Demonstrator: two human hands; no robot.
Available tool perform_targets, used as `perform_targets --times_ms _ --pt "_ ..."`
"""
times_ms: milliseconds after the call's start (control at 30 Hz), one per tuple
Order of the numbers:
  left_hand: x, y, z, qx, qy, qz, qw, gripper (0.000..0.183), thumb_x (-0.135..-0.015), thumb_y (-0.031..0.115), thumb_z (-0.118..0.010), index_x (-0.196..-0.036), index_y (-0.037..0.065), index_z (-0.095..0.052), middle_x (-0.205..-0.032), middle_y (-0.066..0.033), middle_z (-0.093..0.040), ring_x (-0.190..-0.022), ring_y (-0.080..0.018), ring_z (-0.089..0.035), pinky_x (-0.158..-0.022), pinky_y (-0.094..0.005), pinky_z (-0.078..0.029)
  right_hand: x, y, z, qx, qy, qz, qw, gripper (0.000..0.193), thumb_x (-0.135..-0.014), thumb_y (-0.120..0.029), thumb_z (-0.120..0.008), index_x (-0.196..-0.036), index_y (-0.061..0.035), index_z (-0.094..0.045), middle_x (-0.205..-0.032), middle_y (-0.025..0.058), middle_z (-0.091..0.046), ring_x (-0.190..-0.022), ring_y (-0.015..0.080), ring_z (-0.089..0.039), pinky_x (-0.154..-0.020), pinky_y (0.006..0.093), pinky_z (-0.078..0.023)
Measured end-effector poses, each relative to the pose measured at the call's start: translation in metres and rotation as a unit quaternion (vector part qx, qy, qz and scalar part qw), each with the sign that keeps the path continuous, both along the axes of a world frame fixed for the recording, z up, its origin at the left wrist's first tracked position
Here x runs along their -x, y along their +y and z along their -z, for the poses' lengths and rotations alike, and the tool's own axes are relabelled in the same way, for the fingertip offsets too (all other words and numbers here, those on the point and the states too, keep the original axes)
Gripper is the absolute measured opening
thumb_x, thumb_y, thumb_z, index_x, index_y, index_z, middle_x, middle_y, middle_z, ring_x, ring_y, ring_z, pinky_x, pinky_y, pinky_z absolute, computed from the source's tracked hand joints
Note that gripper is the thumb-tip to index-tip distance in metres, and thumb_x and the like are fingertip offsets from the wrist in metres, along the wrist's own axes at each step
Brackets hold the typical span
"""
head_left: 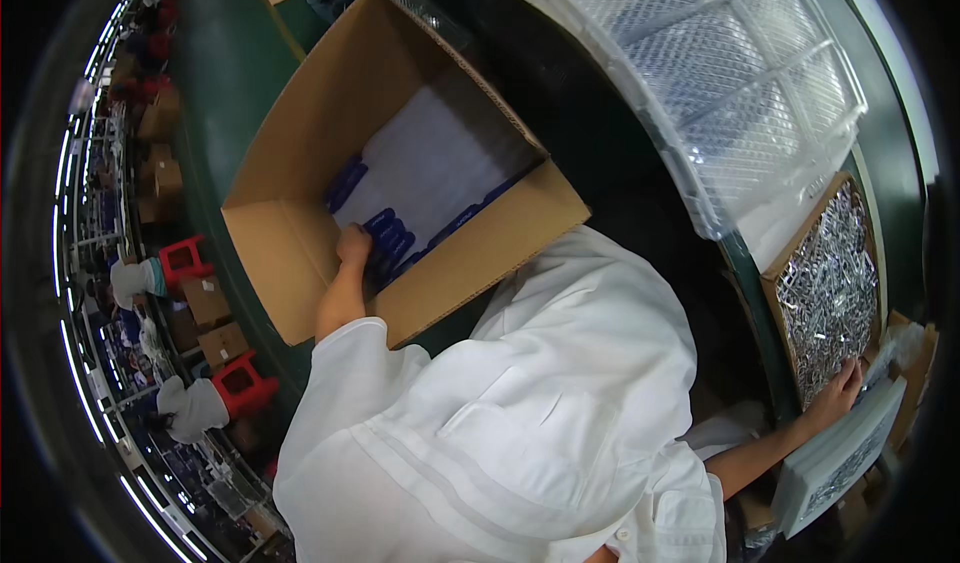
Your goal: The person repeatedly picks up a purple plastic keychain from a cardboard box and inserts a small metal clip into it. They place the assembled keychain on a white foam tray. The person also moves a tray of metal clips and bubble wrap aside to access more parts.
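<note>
My left hand (353,247) reaches into an open cardboard box (300,253) and closes around the near end of a row of small blue packs (388,231). Its fingertips are partly hidden in shadow behind the packs. More blue packs line the box's sides around a whitish sheet or layer (430,148). Far to the right, my right hand (836,395) is out with its fingers stretched, by the lower edge of a shallow carton of small shiny metal pieces (828,288). I see nothing held in it. Just below is a pale tray (850,453) with more metal pieces.
Large clear plastic trays (730,73) with ribbed compartments cover the upper right. A dark green work surface (225,93) runs along the left of the box. Farther left, people in pale tops (195,408), red stools (243,385) and cartons (222,343) stand along another line.
</note>
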State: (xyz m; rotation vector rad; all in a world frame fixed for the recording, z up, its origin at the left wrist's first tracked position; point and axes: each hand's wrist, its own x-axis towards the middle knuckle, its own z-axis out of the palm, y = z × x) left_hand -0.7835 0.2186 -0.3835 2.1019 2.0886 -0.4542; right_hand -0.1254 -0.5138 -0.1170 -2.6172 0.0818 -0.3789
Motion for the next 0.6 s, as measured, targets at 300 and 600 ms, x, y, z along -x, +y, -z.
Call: perform_targets --times_ms 300,600 --pt "-0.032 0.026 0.001 -0.084 -0.131 -0.274 0.949 0.061 -0.093 0.056 -0.071 -0.116 -0.001 -0.076 -0.116 -0.0228 -0.077 -0.110 -0.0399 -0.073 -0.094 -0.0516 -0.054 0.003 -0.001 0.008 -0.107 0.024 -0.016 0.994 0.044 -0.108 -0.030 -0.067 -0.139 0.0015 -0.066 -0.119 0.0061 -0.072 -0.097 0.0119 -0.064 -0.086 0.0274 -0.052" --pt "-0.168 -0.014 -0.049 -0.130 -0.248 0.361 0.889 0.023 -0.097 0.021 -0.071 -0.110 0.003 -0.071 -0.123 -0.0206 -0.070 -0.105 -0.0408 -0.068 -0.092 -0.0473 -0.054 0.006 0.011 0.000 -0.106 0.028 -0.019 0.994 0.038 -0.108 -0.020 -0.066 -0.139 0.0025 -0.066 -0.127 0.0089 -0.072 -0.109 0.0148 -0.066 -0.095 0.0292 -0.052"
